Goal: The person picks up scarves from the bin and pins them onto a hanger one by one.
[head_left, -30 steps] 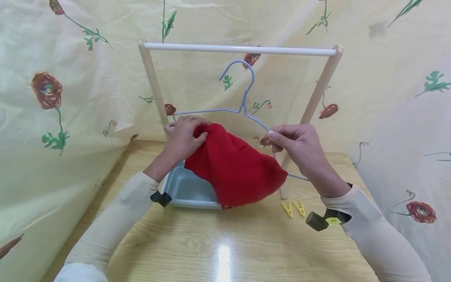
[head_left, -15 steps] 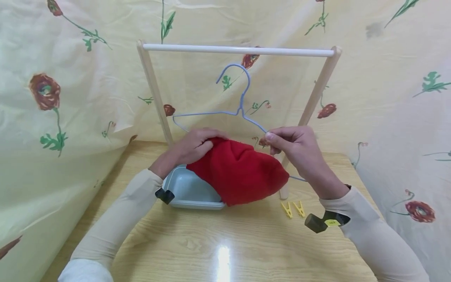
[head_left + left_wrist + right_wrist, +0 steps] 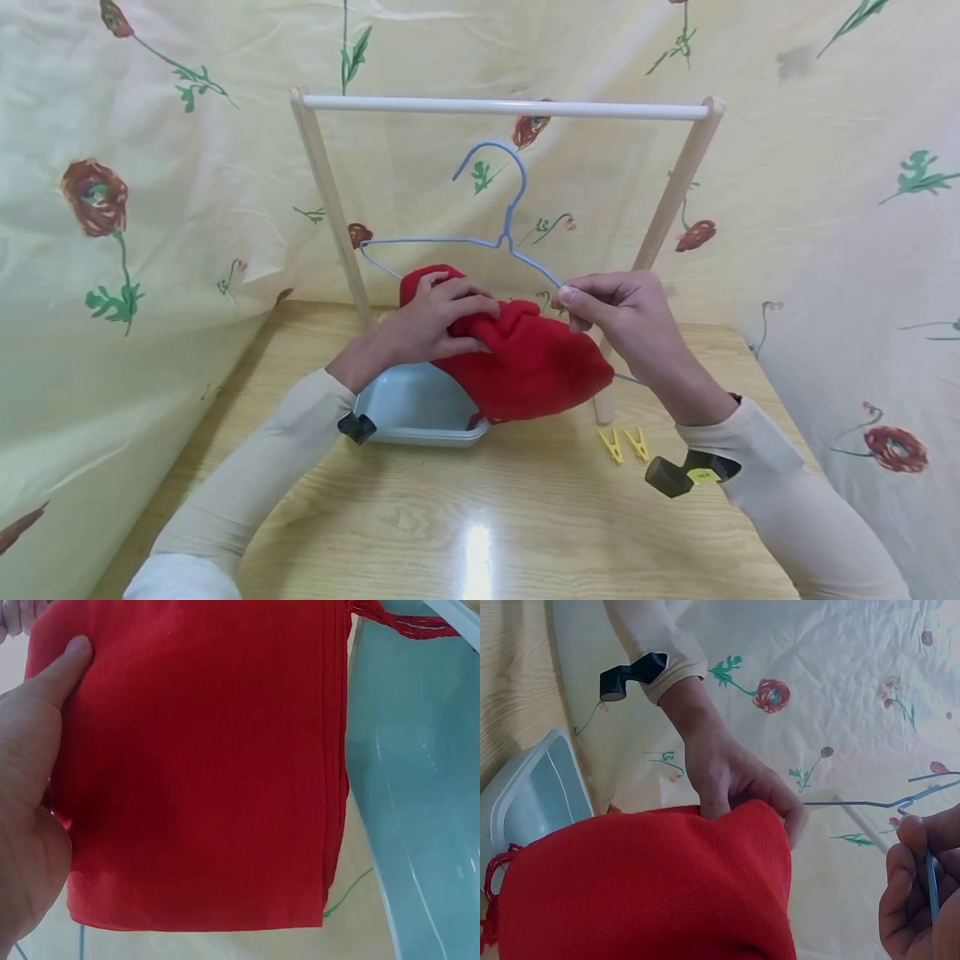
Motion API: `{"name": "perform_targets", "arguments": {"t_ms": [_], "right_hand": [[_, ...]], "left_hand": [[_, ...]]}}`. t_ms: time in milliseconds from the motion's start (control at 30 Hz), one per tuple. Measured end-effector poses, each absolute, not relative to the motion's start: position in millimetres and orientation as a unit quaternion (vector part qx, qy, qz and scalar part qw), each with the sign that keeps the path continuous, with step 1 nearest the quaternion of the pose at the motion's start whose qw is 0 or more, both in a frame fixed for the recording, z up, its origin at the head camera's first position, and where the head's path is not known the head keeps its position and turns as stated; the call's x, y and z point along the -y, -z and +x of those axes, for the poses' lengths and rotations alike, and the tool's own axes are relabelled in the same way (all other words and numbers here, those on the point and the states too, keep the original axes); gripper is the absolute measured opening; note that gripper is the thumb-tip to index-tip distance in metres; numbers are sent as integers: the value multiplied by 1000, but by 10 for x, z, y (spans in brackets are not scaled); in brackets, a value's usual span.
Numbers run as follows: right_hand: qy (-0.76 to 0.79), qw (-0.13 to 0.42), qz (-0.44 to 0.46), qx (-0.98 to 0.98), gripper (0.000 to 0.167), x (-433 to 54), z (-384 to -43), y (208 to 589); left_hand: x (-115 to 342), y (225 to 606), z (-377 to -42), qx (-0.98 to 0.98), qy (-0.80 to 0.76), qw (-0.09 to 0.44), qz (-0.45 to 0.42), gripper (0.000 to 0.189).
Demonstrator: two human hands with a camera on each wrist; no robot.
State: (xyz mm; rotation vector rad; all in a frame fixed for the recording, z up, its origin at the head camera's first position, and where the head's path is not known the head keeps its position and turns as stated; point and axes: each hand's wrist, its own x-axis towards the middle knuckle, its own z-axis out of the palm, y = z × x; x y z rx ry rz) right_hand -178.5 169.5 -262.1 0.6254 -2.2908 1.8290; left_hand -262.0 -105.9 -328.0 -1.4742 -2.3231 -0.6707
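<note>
A blue wire hanger (image 3: 506, 240) is held up in front of a rack, its hook below the rail. My right hand (image 3: 630, 325) pinches the hanger's right shoulder between thumb and fingers. A red knitted scarf (image 3: 543, 358), folded in layers, lies across the hanger's lower part and hides most of its bottom bar. My left hand (image 3: 435, 321) grips the scarf's upper edge, with the thumb on the near face in the left wrist view. Red fringe (image 3: 496, 874) dangles from the scarf's lower end, over the rim of a light blue plastic basin (image 3: 431, 437).
The rack has a white rail (image 3: 495, 106) and wooden posts (image 3: 678, 183) behind the hands. Two yellow clothespins (image 3: 611, 447) lie on the wooden table (image 3: 390, 517) at right. Floral fabric (image 3: 847, 275) surrounds the table on the visible sides.
My left hand has shifted right and down along the scarf, whose left end now shows beyond the fingers. The scarf's lower edge has risen. The hanger has drifted slightly left and down.
</note>
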Motion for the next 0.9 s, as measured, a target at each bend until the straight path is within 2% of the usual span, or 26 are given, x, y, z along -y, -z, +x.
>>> {"name": "perform_targets", "arguments": {"t_ms": [200, 333, 433, 567, 700, 767, 833, 900], "right_hand": [[-584, 60, 207, 783, 13, -1672, -1786, 2649], [-573, 40, 206, 792, 19, -1664, -1792, 2681], [-562, 23, 205, 801, 20, -1658, -1784, 2686], [-558, 11, 202, 804, 20, -1636, -1743, 2659], [-566, 9, 211, 797, 20, -1587, -1701, 2628], [-566, 12, 215, 796, 20, -1567, -1688, 2621], [-563, 22, 217, 797, 19, -1558, -1687, 2615], [-564, 36, 215, 797, 19, -1561, -1695, 2609]], "left_hand": [[1045, 3263, -2644, 788, 289, 147, -523, 38], [1032, 3242, -2641, 769, 418, 124, -467, 34], [1027, 3227, -2627, 763, 486, 126, -408, 35], [976, 3185, -2624, 758, 523, 148, -361, 35], [897, 3122, -2650, 747, 556, 210, -298, 31], [886, 3096, -2671, 733, 579, 225, -276, 29], [900, 3083, -2686, 725, 591, 215, -280, 29], [928, 3082, -2685, 734, 578, 181, -307, 31]]}}
